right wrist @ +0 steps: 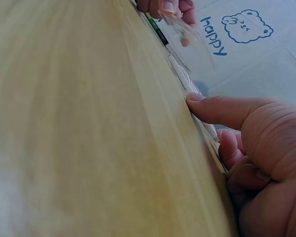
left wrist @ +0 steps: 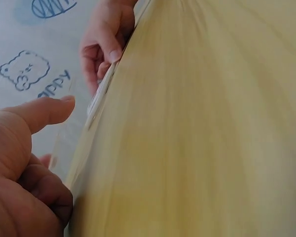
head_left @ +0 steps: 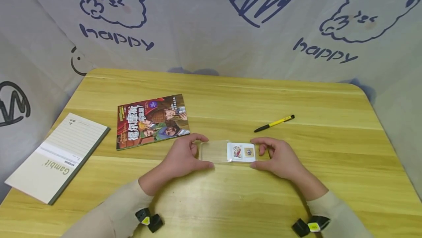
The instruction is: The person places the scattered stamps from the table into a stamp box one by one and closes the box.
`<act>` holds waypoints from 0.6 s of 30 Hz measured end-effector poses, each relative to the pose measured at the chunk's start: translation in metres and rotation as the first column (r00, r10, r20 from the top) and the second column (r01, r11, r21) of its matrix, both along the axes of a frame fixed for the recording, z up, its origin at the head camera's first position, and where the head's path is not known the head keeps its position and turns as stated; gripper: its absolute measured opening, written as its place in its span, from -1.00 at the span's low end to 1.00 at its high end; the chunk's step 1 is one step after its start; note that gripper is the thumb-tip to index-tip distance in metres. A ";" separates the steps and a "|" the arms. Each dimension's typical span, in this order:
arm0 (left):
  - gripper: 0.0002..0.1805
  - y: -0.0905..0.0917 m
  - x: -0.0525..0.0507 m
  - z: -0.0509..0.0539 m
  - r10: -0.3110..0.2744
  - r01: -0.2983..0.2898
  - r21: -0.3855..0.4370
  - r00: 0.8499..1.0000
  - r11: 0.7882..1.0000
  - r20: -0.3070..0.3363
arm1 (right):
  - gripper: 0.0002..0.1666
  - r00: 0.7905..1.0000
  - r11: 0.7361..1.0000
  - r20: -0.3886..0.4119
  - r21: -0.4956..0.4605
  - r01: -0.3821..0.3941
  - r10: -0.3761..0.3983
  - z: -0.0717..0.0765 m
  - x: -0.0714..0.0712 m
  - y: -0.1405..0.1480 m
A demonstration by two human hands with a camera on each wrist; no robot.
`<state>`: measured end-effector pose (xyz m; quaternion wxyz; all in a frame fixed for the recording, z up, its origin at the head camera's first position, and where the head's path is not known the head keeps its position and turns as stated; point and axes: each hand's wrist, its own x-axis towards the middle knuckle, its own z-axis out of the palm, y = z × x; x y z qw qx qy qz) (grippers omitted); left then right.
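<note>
White card pack (head_left: pixel 242 152) in right hand (head_left: pixel 282 159)

Soft, even light; blurred wrist views.
In the head view, the yellow-brown wooden bench (head_left: pixel 230 201) is evenly lit, faint shadows are cast near the beige cloth sleeves (head_left: pixel 113 207), and slight highlights are caught by the clear thin plastic cover (head_left: pixel 214 152). In both wrist views, the wood grain is smeared; pale glare is seen lower left in the right one.
</note>
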<state>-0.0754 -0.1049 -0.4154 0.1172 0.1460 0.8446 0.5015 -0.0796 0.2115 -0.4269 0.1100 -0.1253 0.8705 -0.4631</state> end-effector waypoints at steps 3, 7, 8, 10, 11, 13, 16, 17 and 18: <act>-0.24 0.010 0.000 -0.001 -0.003 0.003 0.016 1.000 1.000 0.007 | -0.32 1.000 1.000 -0.001 0.000 0.000 0.000 0.001 0.000 0.000; -0.25 0.023 -0.002 -0.001 -0.005 0.004 0.028 1.000 1.000 0.010 | -0.32 1.000 1.000 -0.003 -0.003 -0.002 0.002 0.003 0.001 0.000; -0.25 0.027 -0.002 -0.001 -0.004 0.004 0.033 1.000 0.999 0.012 | -0.32 1.000 1.000 -0.003 -0.003 -0.003 0.003 0.003 0.001 0.000; -0.25 0.034 -0.003 0.000 0.000 -0.001 0.037 1.000 0.999 0.023 | -0.32 1.000 1.000 -0.003 -0.002 -0.006 0.006 0.003 0.000 0.000; -0.25 0.037 -0.004 0.000 0.001 -0.002 0.041 1.000 0.999 0.028 | -0.32 1.000 1.000 -0.004 -0.002 -0.007 0.007 0.003 0.000 0.000; -0.24 0.044 -0.005 0.001 0.003 -0.005 0.040 0.999 0.999 0.039 | -0.32 1.000 1.000 -0.003 0.000 -0.008 0.008 0.003 0.000 0.000; -0.23 0.052 -0.006 0.003 0.001 -0.002 0.018 0.999 1.000 0.043 | -0.31 1.000 1.000 -0.002 -0.003 -0.006 0.006 0.004 0.001 0.001; -0.23 0.055 -0.006 0.003 0.001 -0.001 0.011 0.999 1.000 0.046 | -0.31 1.000 1.000 -0.002 -0.002 -0.006 0.006 0.004 0.001 0.001; -0.23 0.057 -0.006 0.003 0.000 0.000 0.002 0.999 1.000 0.048 | -0.30 1.000 1.000 -0.002 -0.001 -0.006 0.006 0.004 0.001 0.001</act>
